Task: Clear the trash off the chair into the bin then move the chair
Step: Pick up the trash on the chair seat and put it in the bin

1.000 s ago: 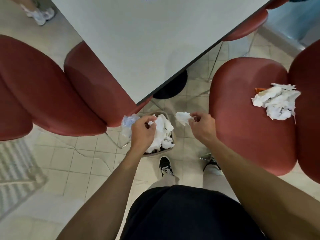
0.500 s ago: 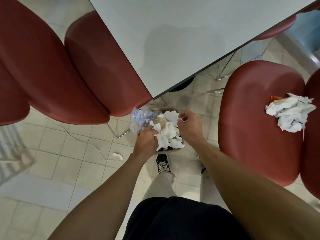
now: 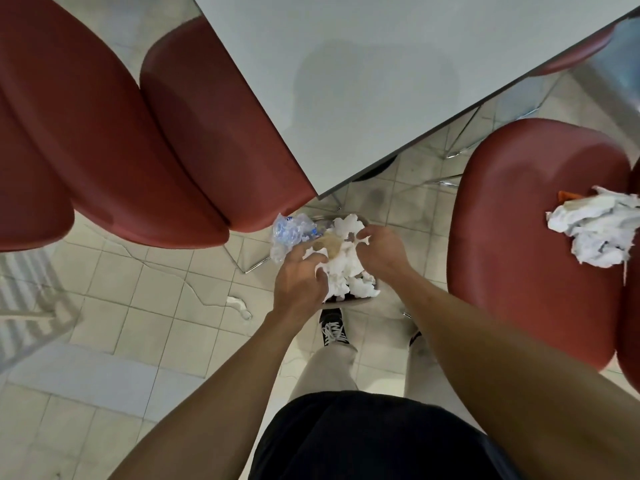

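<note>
Over the bin: both hands worked down into the heap of paper, the left hand (image 3: 298,279) on the near-left side, the right hand (image 3: 381,250) on the far-right side.
Left grip: fingers curled into the white crumpled paper (image 3: 341,271), pressing or clutching it; thumb hidden, so the exact hold could not be told.
Right grip: fingers bent and pinching the upper edge of the same paper heap.
Bin (image 3: 349,301): on the floor under both hands, almost wholly covered by them and by the trash; only a dark strip of near rim showed, just ahead of the person's shoe (image 3: 333,330).
Plastic wrapper (image 3: 289,233): crinkled, clear, bulging over the bin's edge just beyond the left hand.
Remaining trash (image 3: 595,230): a wad of white paper with an orange scrap, well to the right of the right hand, on the red chair (image 3: 519,230).
Handling, as judged: paper light, soft, springy; it would compress under a loose whole-hand grab from above and could shed small bits.
Stray scrap (image 3: 239,304): on the floor tiles, left of the left hand.
Arm pose: both forearms reached forward and down, converging on the bin, backs of the hands up.
Tabletop (image 3: 381,64): ahead of both hands, its corner just beyond the bin.
Progress, as judged: bin nearly full, chair not yet cleared.
</note>
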Demonstrator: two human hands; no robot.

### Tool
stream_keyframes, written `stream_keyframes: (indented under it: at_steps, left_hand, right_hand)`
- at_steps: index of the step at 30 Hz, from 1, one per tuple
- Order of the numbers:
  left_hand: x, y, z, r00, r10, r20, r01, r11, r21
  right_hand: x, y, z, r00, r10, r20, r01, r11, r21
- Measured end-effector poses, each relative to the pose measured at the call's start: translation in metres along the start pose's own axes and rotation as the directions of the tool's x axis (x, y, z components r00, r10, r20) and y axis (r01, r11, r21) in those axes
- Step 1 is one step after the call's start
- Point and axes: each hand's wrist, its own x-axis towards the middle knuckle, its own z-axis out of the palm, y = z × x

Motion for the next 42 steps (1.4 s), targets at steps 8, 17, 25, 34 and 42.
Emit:
stream_keyframes:
  at_steps: [8, 17, 25, 34, 42]
  left_hand:
    - [0.018, 0.04, -0.001, 0.994, 0.092, 0.055, -0.092, 0.996, -0.006]
    - [0.034, 0.116, 0.028, 0.964, 0.204, 0.171, -0.214, 0.976, 0.042]
    - [0.045, 0.208, 0.079, 0.909, 0.309, 0.279, -0.34, 0.938, 0.069]
    - [0.065, 0.322, 0.166, 0.813, 0.423, 0.401, -0.481, 0.875, 0.053]
    - [0.107, 0.407, 0.26, 0.76, 0.475, 0.443, -0.558, 0.827, 0.07]
  right_hand:
    - [-0.017, 0.019, -0.039, 0.999, 0.026, -0.045, -0.023, 0.996, 0.086]
    - [-0.022, 0.072, -0.091, 0.993, 0.085, -0.088, -0.064, 0.973, 0.221]
    - [-0.021, 0.147, -0.161, 0.97, 0.189, -0.155, -0.136, 0.944, 0.3]
    - [-0.014, 0.261, -0.251, 0.915, 0.336, -0.225, -0.212, 0.873, 0.44]
    - [0.018, 0.36, -0.316, 0.883, 0.4, -0.248, -0.242, 0.838, 0.489]
